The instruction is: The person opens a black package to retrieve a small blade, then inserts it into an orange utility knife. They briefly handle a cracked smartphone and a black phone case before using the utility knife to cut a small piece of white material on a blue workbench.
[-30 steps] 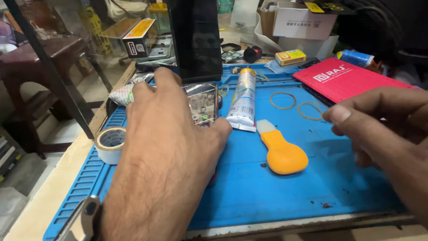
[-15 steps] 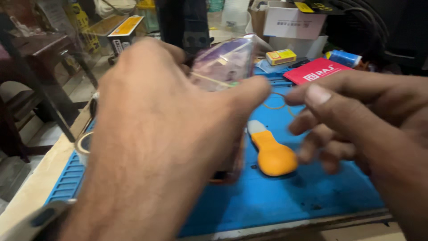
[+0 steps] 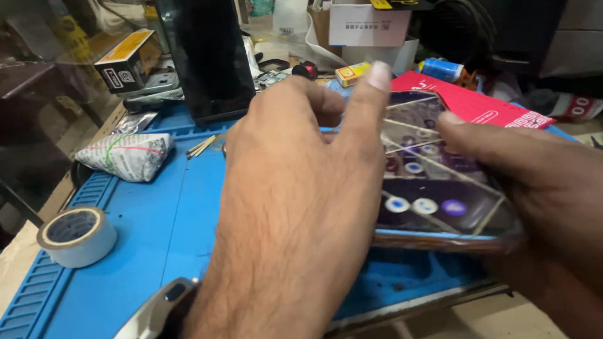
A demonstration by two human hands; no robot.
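Single head-worn view, looking down and forward from very near over a blue work mat [image 3: 157, 207]. The left hand [image 3: 295, 207] and right hand [image 3: 540, 188] fill the foreground; cluttered boxes line the far edge beyond.

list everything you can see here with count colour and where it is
phone: one, dark cracked screen, lit icons, held above the mat between both hands
work mat: one, blue, covers the bench
tape roll: one, white, mat's left edge
wrapped bundle: one, printed paper with rubber bands, left rear of mat
dark upright panel: one, black, rear centre
red packet: one, rear right, under the phone's far end
small box: one, yellow, rear
left hand: one, grip on the phone's left side, watch at wrist
right hand: one, supports the phone's right side
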